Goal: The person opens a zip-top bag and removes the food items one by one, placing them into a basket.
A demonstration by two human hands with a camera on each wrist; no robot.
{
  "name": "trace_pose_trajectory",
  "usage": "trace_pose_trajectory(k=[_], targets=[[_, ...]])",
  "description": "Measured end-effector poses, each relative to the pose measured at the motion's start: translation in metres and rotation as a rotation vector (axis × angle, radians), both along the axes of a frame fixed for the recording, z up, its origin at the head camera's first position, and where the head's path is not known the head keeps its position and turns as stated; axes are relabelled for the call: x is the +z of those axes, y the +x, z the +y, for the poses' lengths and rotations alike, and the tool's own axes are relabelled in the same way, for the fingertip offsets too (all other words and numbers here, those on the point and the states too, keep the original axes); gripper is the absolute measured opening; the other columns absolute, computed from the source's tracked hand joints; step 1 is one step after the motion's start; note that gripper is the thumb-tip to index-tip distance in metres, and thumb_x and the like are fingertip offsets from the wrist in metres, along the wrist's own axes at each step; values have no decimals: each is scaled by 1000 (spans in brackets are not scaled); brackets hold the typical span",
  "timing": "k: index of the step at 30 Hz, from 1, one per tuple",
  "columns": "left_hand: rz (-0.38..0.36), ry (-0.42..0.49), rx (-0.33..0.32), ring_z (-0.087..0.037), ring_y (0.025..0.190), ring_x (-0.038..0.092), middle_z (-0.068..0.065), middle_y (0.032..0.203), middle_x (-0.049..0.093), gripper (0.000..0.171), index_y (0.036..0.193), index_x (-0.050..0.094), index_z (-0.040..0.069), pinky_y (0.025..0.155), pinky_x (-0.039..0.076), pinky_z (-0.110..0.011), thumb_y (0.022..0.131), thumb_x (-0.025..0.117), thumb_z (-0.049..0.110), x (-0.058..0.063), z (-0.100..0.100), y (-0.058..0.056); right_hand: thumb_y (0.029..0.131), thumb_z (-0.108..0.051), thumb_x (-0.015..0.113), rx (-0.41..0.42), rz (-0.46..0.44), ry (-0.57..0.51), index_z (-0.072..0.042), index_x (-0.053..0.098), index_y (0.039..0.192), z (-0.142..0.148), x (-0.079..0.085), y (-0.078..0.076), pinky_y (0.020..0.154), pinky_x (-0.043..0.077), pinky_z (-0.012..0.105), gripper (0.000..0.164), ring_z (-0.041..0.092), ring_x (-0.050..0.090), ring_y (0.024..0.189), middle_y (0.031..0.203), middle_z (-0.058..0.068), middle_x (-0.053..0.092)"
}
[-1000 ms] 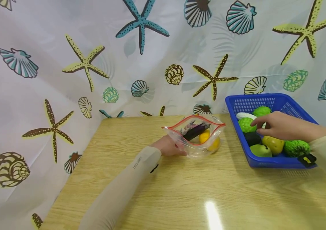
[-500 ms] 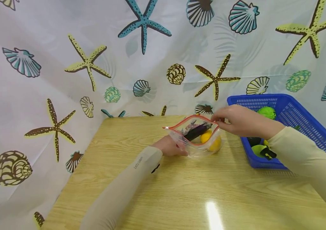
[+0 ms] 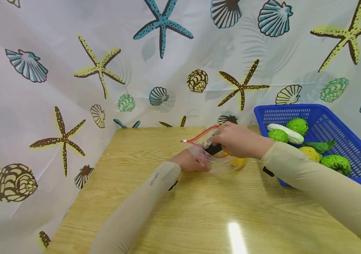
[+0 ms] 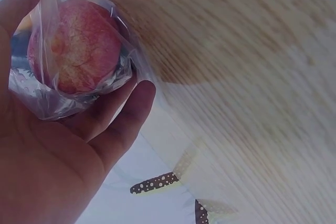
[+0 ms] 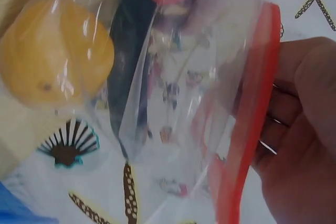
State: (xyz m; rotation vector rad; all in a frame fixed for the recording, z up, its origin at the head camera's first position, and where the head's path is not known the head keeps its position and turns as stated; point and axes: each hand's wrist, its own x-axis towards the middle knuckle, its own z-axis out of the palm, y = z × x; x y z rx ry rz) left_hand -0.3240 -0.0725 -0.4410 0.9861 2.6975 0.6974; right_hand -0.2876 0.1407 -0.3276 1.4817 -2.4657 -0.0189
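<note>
Nearest you, on the near side of the clear plastic bag (image 3: 217,165), the wood-grain tabletop (image 3: 174,218) carries a bright streak of reflected light. Your left sleeve (image 3: 132,208) and right sleeve (image 3: 320,183), both pale, run in toward the bag. At the bag's left side, your left hand (image 3: 190,161) grips it, thumb and fingers curved about the plastic. Your right hand (image 3: 239,140) is bent over the bag's right side, at the mouth; its fingers pass behind the red rim (image 5: 260,108), so you cannot tell whether the tips hold anything.

The bag rests on the tabletop between your hands, its mouth parted, with a white slider (image 3: 185,140) at the rim's left end. Inside the bag, note a red round fruit (image 4: 79,45) close to your left palm, a dark elongated vegetable (image 5: 128,66), and a yellow-orange round fruit (image 5: 58,53) toward the bag's right.

To the right of the bag, and apart from it, sits the blue basket (image 3: 318,114), which contains a white elongated vegetable (image 3: 291,135), green bumpy produce (image 3: 336,164) and a yellow item (image 3: 310,153). Beyond the bag hangs white cloth (image 3: 174,60) printed with starfish and shells.
</note>
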Motion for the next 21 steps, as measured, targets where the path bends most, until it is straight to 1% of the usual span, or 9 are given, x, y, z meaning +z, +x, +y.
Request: trace_pose_trajectory(k=[2, 5, 8, 10, 12, 14, 17, 19, 21], targets=[[6, -2, -16, -6, 75, 51, 8, 92, 54, 28, 73, 63, 24, 71, 47, -25, 73, 79, 47, 0, 0, 0, 75, 3, 69, 0, -102, 19, -14, 69, 85, -7, -6, -2, 67, 52, 38, 20, 17, 57, 76, 85, 0, 67], [0, -15, -17, -7, 77, 51, 7, 92, 55, 27, 71, 66, 23, 72, 47, -26, 74, 78, 47, 2, -1, 0, 80, -4, 71, -25, -238, 75, -17, 69, 87, -15, -15, -5, 65, 53, 33, 15, 13, 55, 74, 85, -2, 63], [-28, -37, 22, -7, 79, 53, 9, 94, 58, 34, 88, 66, 21, 77, 49, -28, 73, 77, 49, 5, -1, 3, 84, -8, 69, -61, -328, 147, -19, 69, 97, -21, -25, -10, 74, 52, 32, 18, 12, 55, 82, 93, -2, 63], [-38, -51, 54, -6, 82, 54, 10, 97, 59, 46, 103, 61, 20, 81, 49, -30, 72, 77, 50, 5, 0, 4, 85, -8, 68, -77, -345, 178, -20, 67, 100, -24, -32, -13, 77, 52, 33, 19, 13, 56, 88, 97, -1, 64], [-34, -67, 76, -6, 84, 54, 10, 99, 60, 58, 114, 54, 21, 84, 49, -31, 70, 78, 52, 4, 0, 5, 85, -4, 65, -84, -358, 198, -20, 66, 98, -26, -37, -16, 79, 51, 33, 21, 14, 56, 92, 99, -1, 65], [-15, -74, 78, -6, 85, 54, 11, 101, 60, 61, 117, 54, 22, 84, 49, -31, 69, 78, 53, 2, -1, 4, 84, -1, 64, -76, -349, 207, -20, 66, 96, -28, -41, -17, 79, 50, 34, 22, 15, 55, 93, 97, -1, 65], [10, -66, 72, -5, 85, 54, 11, 103, 59, 63, 118, 55, 24, 84, 49, -31, 68, 78, 54, -3, -3, 2, 84, 0, 64, -73, -318, 229, -20, 68, 102, -29, -45, -19, 81, 50, 35, 27, 16, 54, 93, 101, -1, 64], [11, -54, 69, -6, 85, 54, 11, 104, 59, 64, 118, 55, 23, 83, 49, -30, 67, 78, 54, -6, -5, 0, 85, -1, 63, -73, -309, 251, -20, 68, 107, -31, -47, -20, 78, 50, 34, 29, 16, 53, 92, 107, 0, 63], [6, -51, 70, -6, 88, 54, 9, 108, 60, 70, 123, 53, 21, 84, 49, -31, 67, 78, 54, -7, -7, 0, 88, -3, 62, -85, -309, 274, -20, 68, 111, -33, -50, -21, 77, 50, 32, 30, 15, 52, 96, 117, 1, 61]])
